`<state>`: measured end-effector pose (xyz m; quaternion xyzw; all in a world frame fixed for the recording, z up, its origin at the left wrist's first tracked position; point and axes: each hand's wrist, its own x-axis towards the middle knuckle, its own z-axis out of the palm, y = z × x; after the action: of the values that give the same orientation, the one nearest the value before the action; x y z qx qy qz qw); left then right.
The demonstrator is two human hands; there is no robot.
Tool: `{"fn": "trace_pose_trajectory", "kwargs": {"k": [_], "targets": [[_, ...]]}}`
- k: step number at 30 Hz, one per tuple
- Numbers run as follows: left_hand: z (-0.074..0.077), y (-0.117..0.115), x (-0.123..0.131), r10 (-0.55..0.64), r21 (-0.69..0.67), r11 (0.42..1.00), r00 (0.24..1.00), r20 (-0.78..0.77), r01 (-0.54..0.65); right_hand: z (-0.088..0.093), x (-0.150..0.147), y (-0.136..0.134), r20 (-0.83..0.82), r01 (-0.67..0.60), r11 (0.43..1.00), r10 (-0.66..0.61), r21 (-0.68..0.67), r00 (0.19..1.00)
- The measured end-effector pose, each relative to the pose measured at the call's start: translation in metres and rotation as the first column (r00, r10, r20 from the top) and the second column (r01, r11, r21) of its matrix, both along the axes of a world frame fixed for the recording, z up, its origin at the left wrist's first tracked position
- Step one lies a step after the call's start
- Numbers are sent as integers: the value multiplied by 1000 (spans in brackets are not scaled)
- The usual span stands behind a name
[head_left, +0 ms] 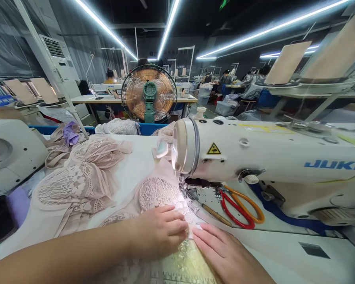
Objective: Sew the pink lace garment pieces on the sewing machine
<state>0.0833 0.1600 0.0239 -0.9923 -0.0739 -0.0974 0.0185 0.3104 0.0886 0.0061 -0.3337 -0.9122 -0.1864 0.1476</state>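
Observation:
A pale pink lace bra piece (pixel 158 191) lies under the needle area of a white sewing machine (pixel 225 146), lit by its lamp. My left hand (pixel 162 230) rests on the near part of the lace, its fingers curled together over the fabric edge. Just to the right, my right hand (pixel 217 246) lies flat, fingertips at the fabric's near right edge. Beneath both hands is a yellowish, shiny strip with ruler markings (pixel 189 262). What lies under the left fingertips is hidden.
Red-handled scissors (pixel 235 211), orange-handled scissors (pixel 248 203) and a brown-handled tool (pixel 215 215) lie right of the needle. More lace bras (pixel 73 185) are piled left, beside a dark phone-like object (pixel 0 221). A fan (pixel 149 92) stands beyond the table; people sit farther back.

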Motion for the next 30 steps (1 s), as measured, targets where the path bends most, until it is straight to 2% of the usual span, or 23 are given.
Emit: {"fn": "trace_pose_trajectory", "kwargs": {"k": [5,10,13,16,19,25,30], "targets": [[6,16,2,-30,-44,999,1000,-4,30,-1,-4,8,-130,39,995,-51,-92,990],[3,34,0,-63,-40,997,998,-15,63,-8,-13,19,-253,106,989,-131,-107,959],[1,44,0,-55,-44,998,998,-42,53,-10,-17,25,-256,171,973,-208,-157,944],[1,53,1,-29,-49,998,997,-70,26,-10,-18,32,-264,223,934,-298,-280,917],[3,60,3,4,-77,997,992,-125,-13,-10,-18,40,-244,237,908,-330,-345,912],[6,73,3,130,-204,966,981,-147,-159,-9,-21,53,-155,323,893,-383,-314,911],[3,88,2,88,-173,978,981,-174,-119,-12,-27,60,-54,422,877,-445,-231,894]]}}
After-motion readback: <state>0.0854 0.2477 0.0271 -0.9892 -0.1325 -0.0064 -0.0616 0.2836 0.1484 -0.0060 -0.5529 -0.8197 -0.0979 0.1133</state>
